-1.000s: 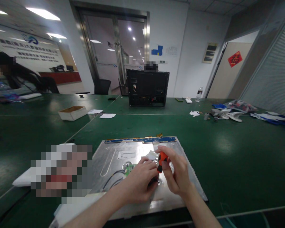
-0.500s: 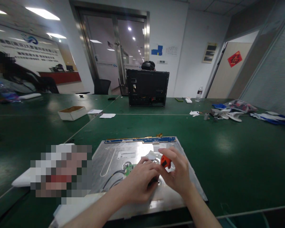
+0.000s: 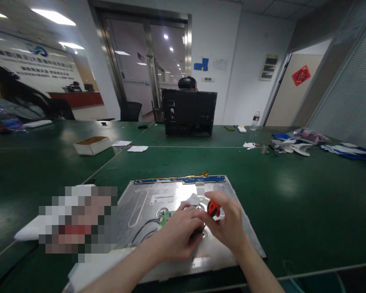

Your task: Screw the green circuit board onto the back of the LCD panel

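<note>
A metal-backed display panel (image 3: 143,199) lies flat before me, with a blue circuit strip (image 3: 183,180) along its far edge. My right hand (image 3: 227,219) pinches the orange and black handle of a screwdriver (image 3: 213,208) between thumb and fingers, over the panel's right half. Close beside it, my left hand (image 3: 183,230) rests on the panel with curled fingers near the tool's lower end. Whatever those fingers grip is hidden. Partly under the left hand sits a small green circuit board (image 3: 166,217) with dark cables (image 3: 144,225) leading from it.
To the left lies a white package (image 3: 30,228), partly pixelated. Farther off are an open white box (image 3: 93,145), papers (image 3: 138,149), and an upright black monitor back (image 3: 189,113) with a person behind it. Metal parts and bags (image 3: 308,136) lie at right. Another person sits far left.
The screwdriver handle has turned in my right hand, showing more of its black part. My left hand has stayed in place.
</note>
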`<state>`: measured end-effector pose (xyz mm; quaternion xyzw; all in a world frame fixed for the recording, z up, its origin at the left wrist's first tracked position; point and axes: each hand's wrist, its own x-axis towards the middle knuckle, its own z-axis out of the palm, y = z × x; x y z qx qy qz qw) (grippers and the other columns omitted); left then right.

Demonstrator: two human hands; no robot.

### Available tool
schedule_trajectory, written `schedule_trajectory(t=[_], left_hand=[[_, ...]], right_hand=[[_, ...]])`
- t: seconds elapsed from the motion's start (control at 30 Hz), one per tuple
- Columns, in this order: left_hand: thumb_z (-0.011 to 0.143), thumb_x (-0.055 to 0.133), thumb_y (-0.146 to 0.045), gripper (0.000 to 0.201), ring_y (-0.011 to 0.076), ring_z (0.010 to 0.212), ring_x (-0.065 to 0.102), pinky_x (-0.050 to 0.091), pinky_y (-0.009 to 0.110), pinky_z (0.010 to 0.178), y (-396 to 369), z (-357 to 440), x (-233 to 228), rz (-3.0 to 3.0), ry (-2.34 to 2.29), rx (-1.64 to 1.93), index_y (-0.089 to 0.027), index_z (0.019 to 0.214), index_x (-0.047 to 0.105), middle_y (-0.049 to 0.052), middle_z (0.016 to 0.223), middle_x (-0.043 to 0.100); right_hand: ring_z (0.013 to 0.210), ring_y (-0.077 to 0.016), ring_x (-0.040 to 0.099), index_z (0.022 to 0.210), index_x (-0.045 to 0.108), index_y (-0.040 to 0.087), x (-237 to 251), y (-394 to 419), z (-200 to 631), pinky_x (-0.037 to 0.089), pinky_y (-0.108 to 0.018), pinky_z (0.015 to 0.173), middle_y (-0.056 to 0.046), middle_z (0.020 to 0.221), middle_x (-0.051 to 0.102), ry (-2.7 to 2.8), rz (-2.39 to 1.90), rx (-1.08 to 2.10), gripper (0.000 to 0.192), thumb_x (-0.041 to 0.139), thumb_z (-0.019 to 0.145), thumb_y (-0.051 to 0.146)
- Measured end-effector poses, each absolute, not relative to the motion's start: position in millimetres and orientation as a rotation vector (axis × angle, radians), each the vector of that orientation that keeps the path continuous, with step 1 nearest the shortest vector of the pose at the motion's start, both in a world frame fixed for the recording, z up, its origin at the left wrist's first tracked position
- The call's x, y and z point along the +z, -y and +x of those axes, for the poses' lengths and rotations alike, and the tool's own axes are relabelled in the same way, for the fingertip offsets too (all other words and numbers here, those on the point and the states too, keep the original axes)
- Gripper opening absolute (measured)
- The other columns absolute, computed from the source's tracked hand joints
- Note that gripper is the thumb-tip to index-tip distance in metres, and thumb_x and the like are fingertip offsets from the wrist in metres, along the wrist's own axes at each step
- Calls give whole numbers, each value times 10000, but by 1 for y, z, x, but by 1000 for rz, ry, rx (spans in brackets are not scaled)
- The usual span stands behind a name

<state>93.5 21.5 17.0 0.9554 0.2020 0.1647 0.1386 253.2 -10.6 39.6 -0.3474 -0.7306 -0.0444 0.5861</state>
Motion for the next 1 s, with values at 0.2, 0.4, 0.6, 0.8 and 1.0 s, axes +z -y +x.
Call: schedule_trajectory(t=[0.2, 0.4, 0.6, 0.8, 1.0], left_hand=[[761, 530, -125, 141, 223, 901, 561, 339, 407, 875, -21, 94, 19, 2765, -611, 486, -206, 875, 547, 38, 944, 628], [756, 546, -128, 149, 226, 909, 563, 358, 392, 864, -22, 94, 18, 2777, -591, 474, -207, 881, 561, 46, 965, 628], [738, 531, -102, 183, 219, 917, 560, 338, 396, 893, -23, 93, 15, 2759, -573, 478, -213, 881, 562, 28, 986, 635], [734, 528, -109, 178, 219, 877, 552, 351, 398, 853, -21, 94, 18, 2761, -614, 485, -205, 884, 542, 36, 924, 619], [752, 526, -117, 187, 229, 910, 549, 354, 397, 858, -22, 94, 16, 2781, -588, 481, -210, 909, 566, 51, 957, 619]], right_hand=[[642, -147, 552, 1256, 459, 209, 42, 15, 255, 447, -267, 553, -18, 784, 589, 1777, -781, 30, 365, 466, 894, 254], [580, -119, 507, 1213, 463, 224, 39, 16, 256, 405, -244, 519, 4, 774, 574, 1758, -845, 22, 346, 476, 872, 166], [480, -91, 428, 1031, 471, 238, 35, 12, 254, 346, -216, 465, 67, 631, 476, 1704, -847, -111, 226, 593, 840, 240], [596, -136, 504, 1147, 474, 205, 38, 16, 257, 397, -257, 517, -2, 747, 541, 1765, -807, -21, 277, 470, 877, 271], [593, -127, 499, 1179, 464, 207, 40, 18, 256, 418, -261, 540, -9, 803, 568, 1758, -846, 15, 314, 453, 866, 183]])
